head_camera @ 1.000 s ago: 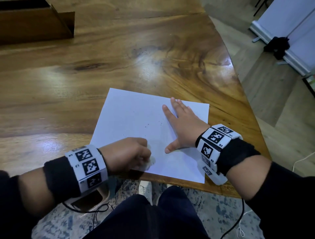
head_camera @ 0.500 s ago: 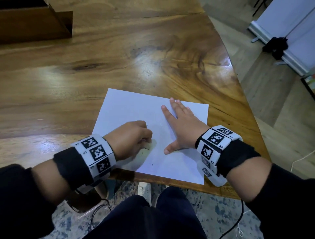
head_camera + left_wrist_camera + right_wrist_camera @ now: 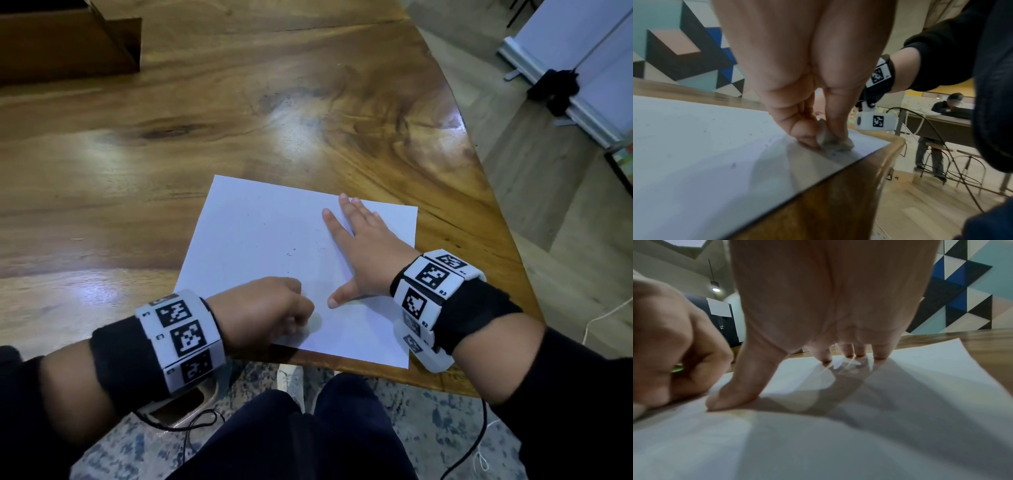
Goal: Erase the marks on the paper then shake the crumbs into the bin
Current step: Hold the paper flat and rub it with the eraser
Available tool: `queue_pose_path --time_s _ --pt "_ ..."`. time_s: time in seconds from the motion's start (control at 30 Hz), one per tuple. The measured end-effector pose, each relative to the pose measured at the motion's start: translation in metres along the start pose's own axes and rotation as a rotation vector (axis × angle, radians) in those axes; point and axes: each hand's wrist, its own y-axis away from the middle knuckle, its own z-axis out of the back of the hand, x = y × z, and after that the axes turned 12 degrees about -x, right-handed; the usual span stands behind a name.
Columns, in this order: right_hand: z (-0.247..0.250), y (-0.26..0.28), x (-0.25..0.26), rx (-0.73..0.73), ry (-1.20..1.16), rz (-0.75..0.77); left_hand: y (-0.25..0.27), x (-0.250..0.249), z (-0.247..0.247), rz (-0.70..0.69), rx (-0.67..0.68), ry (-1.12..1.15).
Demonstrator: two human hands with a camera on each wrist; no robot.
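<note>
A white sheet of paper (image 3: pixel 267 240) lies on the wooden table (image 3: pixel 137 171) near its front edge, with small dark crumbs and faint marks (image 3: pixel 291 253) near its middle. My left hand (image 3: pixel 263 311) pinches a small pale eraser (image 3: pixel 826 138) between thumb and fingers and presses it on the paper's near part (image 3: pixel 694 146). My right hand (image 3: pixel 363 246) lies flat with spread fingers (image 3: pixel 846 352) on the right half of the sheet (image 3: pixel 838 434), holding it down. No bin shows in any view.
A brown box (image 3: pixel 68 41) stands at the table's far left corner. The table's curved right edge (image 3: pixel 479 178) drops to a wooden floor. A white panel with a dark object (image 3: pixel 558 85) stands far right. Cables (image 3: pixel 191 425) hang near my knees. A seated person (image 3: pixel 949 107) works at another desk.
My left hand with the eraser slid up the paper, then came back down toward the near edge. The right hand and the sheet stayed where they were.
</note>
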Motion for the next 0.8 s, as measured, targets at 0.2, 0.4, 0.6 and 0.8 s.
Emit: queue_pose_path --time_s 0.2,0.4,0.6,0.8 --pt "-0.001 -0.001 0.000 0.001 -0.008 0.004 -0.027 -0.001 0.037 -0.065 -0.098 0.069" --pt "-0.001 0.000 -0.002 -0.016 -0.060 0.003 -0.013 0.002 0.028 -0.074 -0.011 0.186" --pt "0.008 0.002 -0.024 -0.052 -0.271 -0.064 -0.019 0.009 0.030 0.051 -0.058 0.285" --pt "0.004 0.005 -0.032 -0.075 -0.264 -0.071 -0.035 0.011 0.047 0.124 0.133 0.254"
